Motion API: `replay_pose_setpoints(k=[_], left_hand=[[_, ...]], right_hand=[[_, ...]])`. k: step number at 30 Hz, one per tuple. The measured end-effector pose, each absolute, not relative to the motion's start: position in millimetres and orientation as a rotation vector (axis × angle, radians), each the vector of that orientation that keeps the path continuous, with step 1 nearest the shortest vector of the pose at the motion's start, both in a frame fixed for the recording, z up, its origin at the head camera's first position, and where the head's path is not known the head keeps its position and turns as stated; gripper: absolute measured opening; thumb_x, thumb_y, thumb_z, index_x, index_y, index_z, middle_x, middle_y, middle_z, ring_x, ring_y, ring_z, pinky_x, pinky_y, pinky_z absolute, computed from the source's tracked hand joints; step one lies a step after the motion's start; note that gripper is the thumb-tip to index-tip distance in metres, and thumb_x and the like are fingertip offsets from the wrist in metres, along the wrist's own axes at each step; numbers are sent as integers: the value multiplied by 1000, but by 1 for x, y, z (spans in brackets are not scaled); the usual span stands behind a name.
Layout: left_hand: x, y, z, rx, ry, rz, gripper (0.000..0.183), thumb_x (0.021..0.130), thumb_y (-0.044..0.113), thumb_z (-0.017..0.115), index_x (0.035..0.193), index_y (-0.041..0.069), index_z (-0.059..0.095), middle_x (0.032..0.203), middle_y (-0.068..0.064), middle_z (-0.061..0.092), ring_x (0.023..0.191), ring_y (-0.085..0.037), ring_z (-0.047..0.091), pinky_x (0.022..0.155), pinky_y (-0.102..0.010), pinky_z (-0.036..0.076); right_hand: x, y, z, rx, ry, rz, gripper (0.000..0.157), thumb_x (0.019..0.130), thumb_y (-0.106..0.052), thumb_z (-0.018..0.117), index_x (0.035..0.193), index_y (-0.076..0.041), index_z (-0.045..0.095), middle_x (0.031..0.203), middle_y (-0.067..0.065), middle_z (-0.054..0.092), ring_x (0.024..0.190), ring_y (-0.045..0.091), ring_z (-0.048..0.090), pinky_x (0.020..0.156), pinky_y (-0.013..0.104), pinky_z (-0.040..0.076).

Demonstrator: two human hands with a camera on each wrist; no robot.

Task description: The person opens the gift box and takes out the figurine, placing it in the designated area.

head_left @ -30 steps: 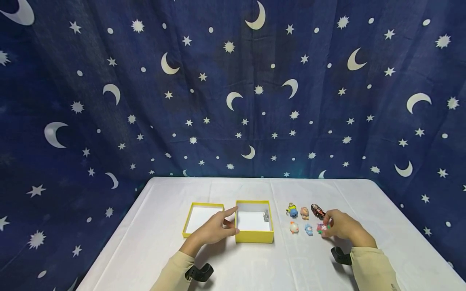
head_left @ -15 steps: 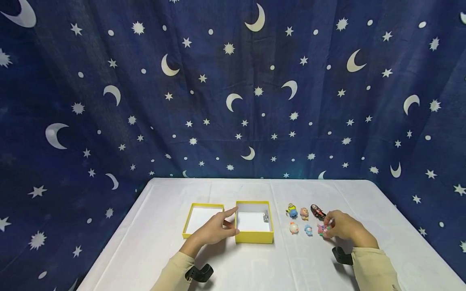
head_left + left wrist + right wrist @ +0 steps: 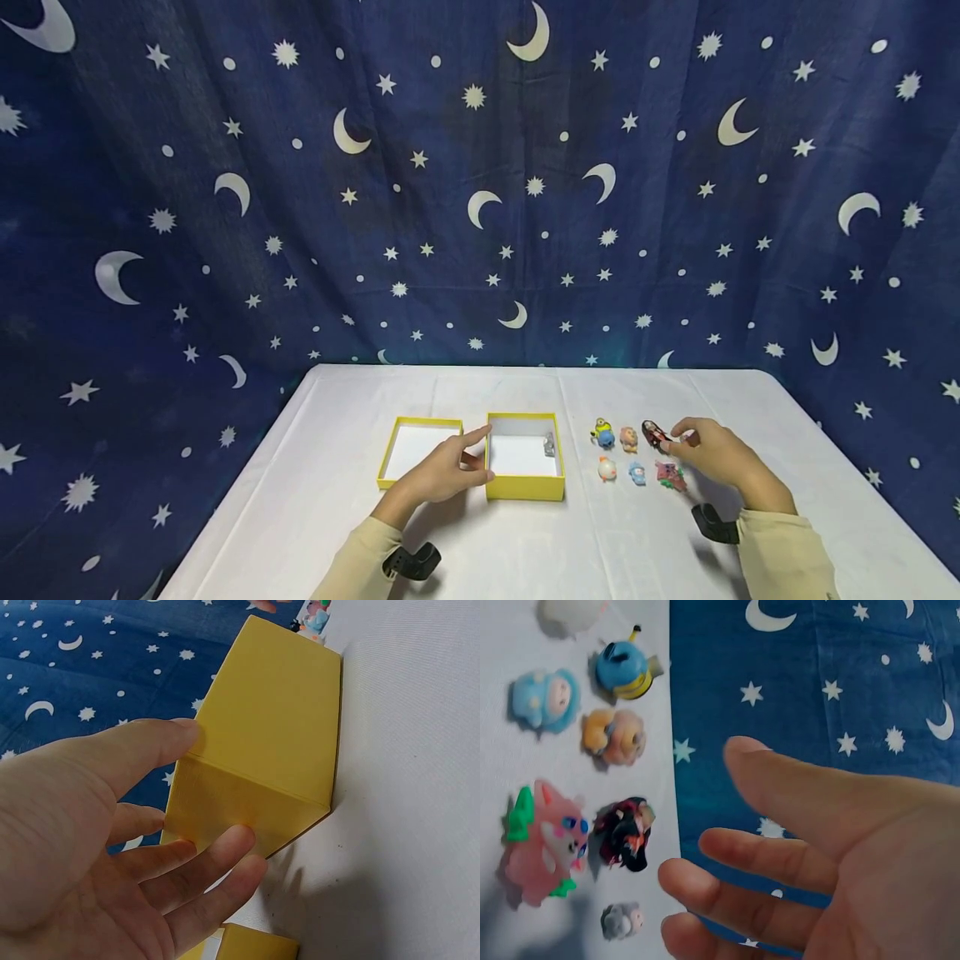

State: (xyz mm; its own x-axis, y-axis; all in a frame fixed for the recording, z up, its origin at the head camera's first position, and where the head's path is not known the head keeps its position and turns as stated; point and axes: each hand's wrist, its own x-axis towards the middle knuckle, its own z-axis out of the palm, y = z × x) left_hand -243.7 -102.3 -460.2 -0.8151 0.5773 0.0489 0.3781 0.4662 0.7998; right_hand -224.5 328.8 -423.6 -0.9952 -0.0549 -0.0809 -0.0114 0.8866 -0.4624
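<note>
My left hand (image 3: 442,471) touches the left side of a yellow box (image 3: 525,488), its thumb at the near corner and its fingertips on the side wall (image 3: 217,799). A small grey figure (image 3: 549,446) stands inside the box by the right wall. My right hand (image 3: 712,454) is over the right end of the toy figures, thumb and fingers apart with nothing between them. Nearest to it is a dark-haired figure in black and red (image 3: 624,834). A pink figure with green parts (image 3: 671,476) lies just in front. A little grey figure (image 3: 622,921) shows in the right wrist view.
Left of the box lies its shallow yellow lid (image 3: 418,450), white inside. Other toys lie between box and right hand: a yellow and blue one (image 3: 602,434), a tan one (image 3: 628,439), a white one (image 3: 607,468) and a light-blue one (image 3: 637,473). A starry curtain (image 3: 480,208) hangs behind.
My right hand has come away from the pink figure and moved up and back toward the dark-haired one. The pink figure now lies uncovered. My left hand stays at the box.
</note>
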Motion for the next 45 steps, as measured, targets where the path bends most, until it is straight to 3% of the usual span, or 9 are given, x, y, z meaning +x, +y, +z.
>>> replay_pose_setpoints(k=[12, 19, 28, 34, 45], left_hand=[[-243, -101, -461, 818, 2479, 1275, 77, 93, 19, 73, 156, -2, 33, 140, -20, 61, 104, -19, 69, 97, -46, 54], [-241, -104, -458, 802, 2480, 1267, 78, 93, 19, 73, 156, -1, 33, 126, -18, 68, 103, -19, 69, 94, -44, 55], [-243, -106, -462, 814, 2468, 1290, 78, 93, 19, 73, 156, -2, 32, 129, -19, 67, 105, -21, 69, 98, -46, 54], [-244, -104, -461, 816, 2473, 1284, 77, 93, 19, 73, 156, -2, 33, 121, -17, 70, 102, -18, 68, 95, -44, 54], [-245, -104, -460, 808, 2475, 1261, 78, 93, 20, 73, 157, 1, 33, 111, -12, 74, 104, -18, 69, 96, -44, 54]], right_hand=[[-223, 304, -419, -76, 2979, -763, 52, 97, -40, 65, 126, 2, 63, 106, 22, 70, 92, 30, 67, 73, 47, 55], [-221, 289, -422, -120, 2995, -749, 46, 96, -38, 66, 124, 0, 65, 105, 19, 71, 92, 28, 66, 73, 46, 54], [-221, 280, -424, -194, 2968, -826, 46, 97, -34, 66, 124, 3, 63, 87, 5, 65, 62, 15, 57, 59, 31, 44], [-221, 275, -424, -232, 2961, -865, 48, 98, -38, 65, 125, 1, 63, 91, 7, 68, 67, 15, 57, 61, 32, 45], [-228, 246, -431, -370, 2870, -1061, 41, 98, -28, 67, 130, -3, 62, 98, 6, 70, 83, 16, 65, 67, 31, 51]])
